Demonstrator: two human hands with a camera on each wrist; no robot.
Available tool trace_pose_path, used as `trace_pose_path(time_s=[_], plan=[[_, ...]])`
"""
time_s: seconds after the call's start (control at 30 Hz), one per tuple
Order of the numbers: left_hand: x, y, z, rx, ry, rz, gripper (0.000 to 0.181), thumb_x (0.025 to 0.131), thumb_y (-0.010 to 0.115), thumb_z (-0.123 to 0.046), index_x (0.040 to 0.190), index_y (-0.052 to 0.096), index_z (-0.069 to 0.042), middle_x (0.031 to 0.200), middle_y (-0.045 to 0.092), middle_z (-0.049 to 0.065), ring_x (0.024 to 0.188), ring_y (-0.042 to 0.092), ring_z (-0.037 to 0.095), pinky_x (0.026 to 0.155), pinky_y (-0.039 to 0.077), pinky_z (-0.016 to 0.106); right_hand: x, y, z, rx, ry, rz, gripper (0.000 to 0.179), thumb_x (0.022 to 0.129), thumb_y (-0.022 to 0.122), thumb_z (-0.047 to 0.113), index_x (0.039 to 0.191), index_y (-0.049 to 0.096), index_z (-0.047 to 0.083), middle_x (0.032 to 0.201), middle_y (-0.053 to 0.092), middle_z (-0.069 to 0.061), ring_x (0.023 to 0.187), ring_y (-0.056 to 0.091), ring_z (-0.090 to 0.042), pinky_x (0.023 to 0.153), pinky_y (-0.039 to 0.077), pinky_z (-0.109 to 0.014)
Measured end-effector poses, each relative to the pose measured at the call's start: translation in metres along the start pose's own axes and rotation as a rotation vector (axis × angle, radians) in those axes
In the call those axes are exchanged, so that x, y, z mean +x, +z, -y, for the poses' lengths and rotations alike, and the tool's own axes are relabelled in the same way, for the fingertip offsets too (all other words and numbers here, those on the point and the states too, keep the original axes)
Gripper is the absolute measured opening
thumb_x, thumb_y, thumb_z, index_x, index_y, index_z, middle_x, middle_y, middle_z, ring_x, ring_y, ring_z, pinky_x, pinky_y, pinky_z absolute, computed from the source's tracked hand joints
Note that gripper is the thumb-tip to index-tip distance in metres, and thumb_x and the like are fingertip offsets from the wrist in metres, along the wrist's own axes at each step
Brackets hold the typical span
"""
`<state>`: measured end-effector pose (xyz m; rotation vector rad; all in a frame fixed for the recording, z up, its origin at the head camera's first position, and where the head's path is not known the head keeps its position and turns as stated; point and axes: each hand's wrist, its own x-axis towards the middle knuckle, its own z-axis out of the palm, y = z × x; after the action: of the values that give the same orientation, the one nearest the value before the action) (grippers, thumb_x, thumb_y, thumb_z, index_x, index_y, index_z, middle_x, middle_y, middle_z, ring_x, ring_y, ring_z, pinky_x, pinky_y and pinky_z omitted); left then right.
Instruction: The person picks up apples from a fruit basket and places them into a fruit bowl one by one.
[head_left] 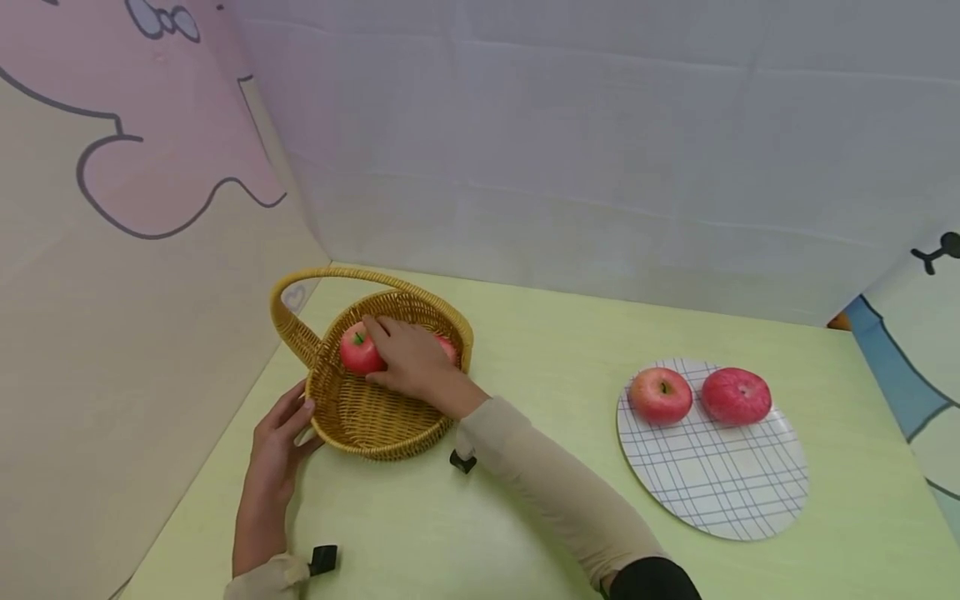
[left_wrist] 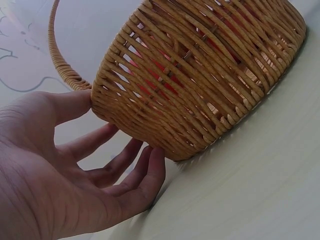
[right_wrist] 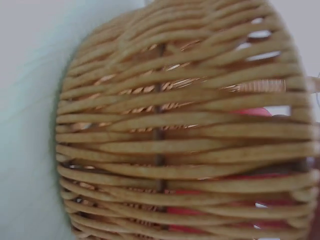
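Observation:
A woven basket (head_left: pixel 375 425) with a tall arched handle stands at the left of the table. My left hand (head_left: pixel 277 442) holds its left side, the thumb at the rim and the other fingers bent against the outer wall, as the left wrist view shows. My right hand (head_left: pixel 412 358) reaches inside over the far right rim, its fingers and thumb around the right side of a red apple (head_left: pixel 357 350). Another red fruit (head_left: pixel 447 347) lies in the basket, partly hidden behind the right hand. In the right wrist view the basket's wall (right_wrist: pixel 160 145) covers most of the hand.
To the right, a round white plate (head_left: pixel 720 475) with a blue grid pattern carries a red apple (head_left: pixel 661 396) and a second red fruit (head_left: pixel 737 396) along its far side. Fabric-covered walls (head_left: pixel 562 167) stand behind and left of the pale green table (head_left: pixel 540 350).

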<state>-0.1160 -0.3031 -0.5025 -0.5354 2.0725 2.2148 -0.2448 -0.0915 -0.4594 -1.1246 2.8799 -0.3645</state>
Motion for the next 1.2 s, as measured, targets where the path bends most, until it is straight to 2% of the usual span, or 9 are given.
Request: trace_pose_path(time_s=[0.13, 0.4, 0.67, 0.93, 1.2], plan=[[0.000, 0.000, 0.001, 0.002, 0.007, 0.007, 0.062, 0.108, 0.057, -0.035, 0.163, 0.036, -0.016, 0.138, 0.051, -0.015, 0.118, 0.060, -0.001, 0.085, 0.058, 0.023, -0.007, -0.003, -0.003, 0.077, -0.001, -0.027, 0.093, 0.095, 0.075, 0.049, 0.166, 0.025, 0.016, 0.163, 0.045, -0.006, 0.142, 0.055, -0.024, 0.116, 0.046, -0.041], [0.000, -0.002, 0.002, -0.002, 0.005, 0.007, 0.061, 0.109, 0.056, -0.033, 0.163, 0.036, -0.015, 0.135, 0.054, -0.018, 0.117, 0.060, -0.001, 0.085, 0.058, 0.023, -0.019, -0.009, -0.005, 0.294, 0.037, -0.064, 0.095, 0.094, 0.079, 0.037, 0.168, 0.022, 0.019, 0.166, 0.038, -0.004, 0.144, 0.053, -0.022, 0.109, 0.053, -0.040], [0.000, -0.001, 0.001, 0.002, -0.005, 0.007, 0.062, 0.108, 0.056, -0.035, 0.164, 0.035, -0.017, 0.137, 0.051, -0.017, 0.118, 0.059, -0.001, 0.085, 0.057, 0.022, -0.035, -0.025, 0.002, 0.504, 0.008, -0.102, 0.093, 0.095, 0.079, 0.027, 0.168, 0.022, 0.018, 0.169, 0.034, -0.006, 0.149, 0.047, -0.025, 0.114, 0.048, -0.039], [0.002, -0.001, 0.002, 0.003, -0.012, 0.011, 0.063, 0.108, 0.056, -0.037, 0.164, 0.034, -0.018, 0.140, 0.050, -0.017, 0.119, 0.058, -0.001, 0.086, 0.057, 0.021, -0.054, -0.042, 0.011, 0.577, -0.037, -0.121, 0.091, 0.094, 0.080, 0.024, 0.167, 0.025, 0.017, 0.170, 0.033, -0.005, 0.155, 0.039, -0.023, 0.118, 0.044, -0.038], [0.001, -0.002, 0.002, 0.022, -0.019, 0.000, 0.063, 0.108, 0.055, -0.039, 0.165, 0.033, -0.020, 0.144, 0.047, -0.015, 0.120, 0.056, -0.001, 0.086, 0.056, 0.020, -0.071, -0.060, 0.009, 0.595, -0.130, -0.089, 0.091, 0.093, 0.082, 0.026, 0.166, 0.029, 0.018, 0.167, 0.037, -0.004, 0.153, 0.041, -0.021, 0.117, 0.046, -0.038]])
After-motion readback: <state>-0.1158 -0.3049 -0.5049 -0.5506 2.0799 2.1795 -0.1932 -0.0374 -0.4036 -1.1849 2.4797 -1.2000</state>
